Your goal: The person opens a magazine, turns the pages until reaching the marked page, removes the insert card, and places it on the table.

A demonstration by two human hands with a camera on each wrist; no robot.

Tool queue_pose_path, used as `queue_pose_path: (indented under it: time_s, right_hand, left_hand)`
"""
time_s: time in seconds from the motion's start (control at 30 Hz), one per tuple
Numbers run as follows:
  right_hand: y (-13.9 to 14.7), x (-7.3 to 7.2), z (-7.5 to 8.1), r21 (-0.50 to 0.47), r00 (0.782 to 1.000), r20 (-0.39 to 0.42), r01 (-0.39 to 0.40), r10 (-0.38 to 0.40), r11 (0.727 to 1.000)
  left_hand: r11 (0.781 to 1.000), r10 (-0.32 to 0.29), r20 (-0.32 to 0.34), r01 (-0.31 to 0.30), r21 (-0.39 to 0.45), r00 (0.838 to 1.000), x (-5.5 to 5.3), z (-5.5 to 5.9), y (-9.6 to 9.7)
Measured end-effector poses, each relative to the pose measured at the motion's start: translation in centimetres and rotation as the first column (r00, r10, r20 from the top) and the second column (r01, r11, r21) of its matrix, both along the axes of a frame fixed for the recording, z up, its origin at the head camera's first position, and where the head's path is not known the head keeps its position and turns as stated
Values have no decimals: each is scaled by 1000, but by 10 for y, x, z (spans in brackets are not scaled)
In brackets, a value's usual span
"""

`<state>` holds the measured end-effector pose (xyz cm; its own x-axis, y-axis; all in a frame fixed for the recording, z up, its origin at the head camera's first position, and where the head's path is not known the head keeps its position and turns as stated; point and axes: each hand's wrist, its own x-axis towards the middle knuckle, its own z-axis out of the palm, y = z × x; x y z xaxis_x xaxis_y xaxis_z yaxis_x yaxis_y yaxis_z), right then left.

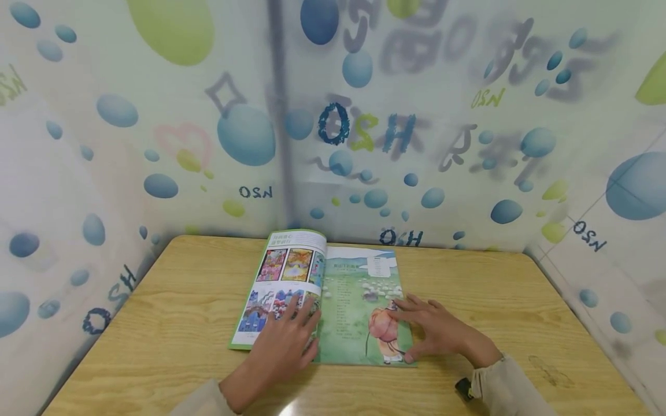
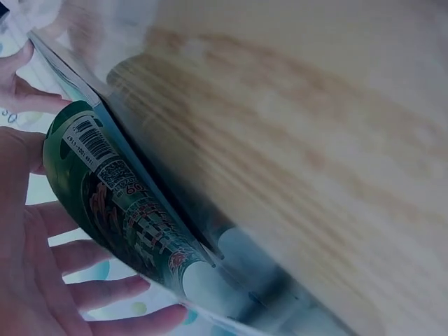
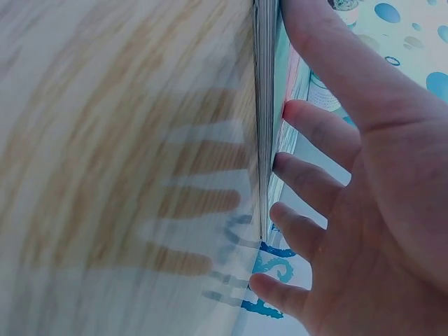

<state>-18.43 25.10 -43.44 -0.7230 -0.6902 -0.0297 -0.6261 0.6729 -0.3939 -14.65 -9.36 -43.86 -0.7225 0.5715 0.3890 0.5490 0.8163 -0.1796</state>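
1. Dark object (image 1: 463, 388): beside the right cuff, nearer than the magazine's right-hand near corner.
2. Left hand (image 1: 288, 344): fingers spread over the lower part of the magazine's left page.
3. Right hand (image 1: 437, 329): fingers apart, at the magazine's right edge, thumb by its near corner.
4. Magazine (image 1: 343, 341): open on the tabletop (image 1: 494, 300), its left side curving up, the green back cover and barcode showing beneath.
5. Backdrop (image 1: 447, 110): behind the magazine, printed with blue and green drops.
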Motion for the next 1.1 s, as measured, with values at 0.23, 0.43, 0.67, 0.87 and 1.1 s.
queue_pose_path:
  time_s: [0.23,0.43,0.67,0.87,1.1]
  right_hand:
    - [0,0,-1,-13,1000,2,3,-3,1000]
    - [-1,-2,-1,18,999,10,34,-34,999]
    - [-4,-5,1,49,998,15,65,-66,997]
    - [-7,-6,6,28,995,-36,94,-93,995]
    - [-6,-2,18,-35,993,-15,115,-116,993]
  left_hand:
    - [1000,-3,41,4,-28,999,-1,3,2]
    - [1000,4,60,-3,-20,998,-1,5,5]
    - [998,37,64,-34,-46,997,0,7,12]
    - [998,43,52,-41,-48,998,0,6,15]
    - [999,43,59,-41,-34,997,-1,6,14]
